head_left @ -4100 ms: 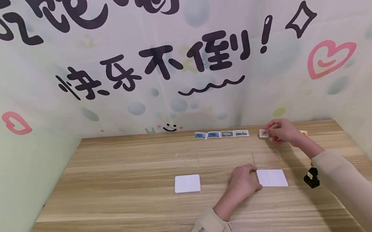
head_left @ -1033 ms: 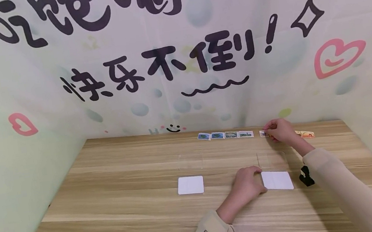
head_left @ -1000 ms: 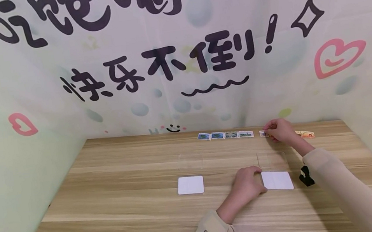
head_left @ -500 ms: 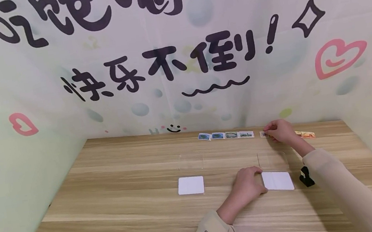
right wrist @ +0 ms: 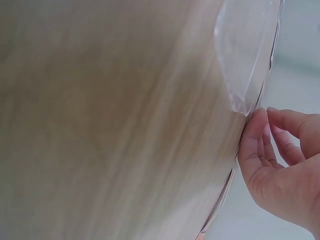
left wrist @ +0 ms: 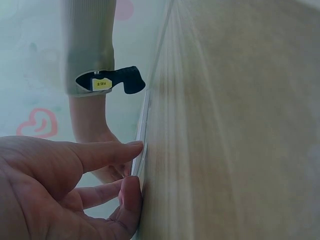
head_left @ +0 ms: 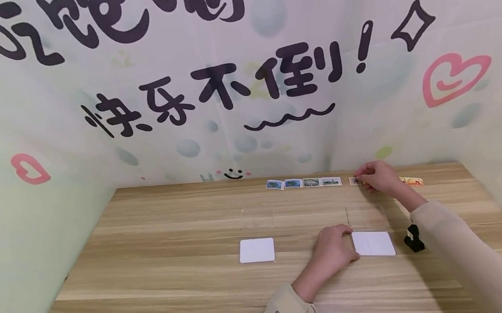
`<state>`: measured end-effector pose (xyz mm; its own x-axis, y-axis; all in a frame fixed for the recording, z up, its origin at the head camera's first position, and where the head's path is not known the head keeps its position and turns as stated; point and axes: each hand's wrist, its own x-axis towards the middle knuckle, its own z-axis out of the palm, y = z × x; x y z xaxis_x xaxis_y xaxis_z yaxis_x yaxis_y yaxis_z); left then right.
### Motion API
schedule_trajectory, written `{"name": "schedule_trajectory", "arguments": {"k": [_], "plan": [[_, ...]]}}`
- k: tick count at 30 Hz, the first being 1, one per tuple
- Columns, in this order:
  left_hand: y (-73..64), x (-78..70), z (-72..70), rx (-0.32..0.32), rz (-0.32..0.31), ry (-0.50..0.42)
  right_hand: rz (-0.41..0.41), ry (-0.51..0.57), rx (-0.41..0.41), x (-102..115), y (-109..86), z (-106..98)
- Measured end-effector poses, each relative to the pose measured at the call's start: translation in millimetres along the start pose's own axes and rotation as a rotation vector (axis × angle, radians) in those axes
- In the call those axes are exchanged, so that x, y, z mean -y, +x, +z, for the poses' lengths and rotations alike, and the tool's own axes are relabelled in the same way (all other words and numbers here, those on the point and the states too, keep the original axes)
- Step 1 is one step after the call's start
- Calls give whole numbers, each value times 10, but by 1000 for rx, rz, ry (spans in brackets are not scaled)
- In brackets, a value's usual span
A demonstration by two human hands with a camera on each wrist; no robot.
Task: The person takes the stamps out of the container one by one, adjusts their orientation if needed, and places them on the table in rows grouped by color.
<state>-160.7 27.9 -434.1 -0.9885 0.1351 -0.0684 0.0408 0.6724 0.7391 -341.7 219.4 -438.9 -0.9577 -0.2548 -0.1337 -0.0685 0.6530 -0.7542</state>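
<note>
My right hand [head_left: 380, 179] is at the back of the table, its thumb and fingertips pinching a small printed stamp [head_left: 353, 181]. The fingers hide part of that stamp, and in the right wrist view the hand [right wrist: 280, 160] is low at the table surface. To the left, several blue and green stamps [head_left: 312, 182] form a row; orange stamps [head_left: 413, 181] show beyond my right wrist. My left hand [head_left: 332, 249] holds the left edge of a white card [head_left: 373, 243], finger and thumb near its two left corners. In the left wrist view, its curled fingers [left wrist: 131, 195] meet the thin edge.
A second white card [head_left: 256, 250] lies flat to the left. Behind each card is a clear plastic piece, one on the left [head_left: 257, 219] and one on the right [head_left: 365, 215]. A printed fabric wall [head_left: 160, 158] rises right behind the wooden table [head_left: 155, 296].
Compared with four seconds ago, the pinched stamp is more covered by my right fingers and more of the orange stamps shows. My left hand stays at the card. Little differs over the last second.
</note>
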Motion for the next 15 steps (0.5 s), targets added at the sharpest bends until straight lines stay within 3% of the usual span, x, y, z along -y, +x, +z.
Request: {"name": "schedule_trajectory", "arguments": {"k": [15], "plan": [[8,7,10,1,5,3,-29,40,8,-17,-37,-33]]}}
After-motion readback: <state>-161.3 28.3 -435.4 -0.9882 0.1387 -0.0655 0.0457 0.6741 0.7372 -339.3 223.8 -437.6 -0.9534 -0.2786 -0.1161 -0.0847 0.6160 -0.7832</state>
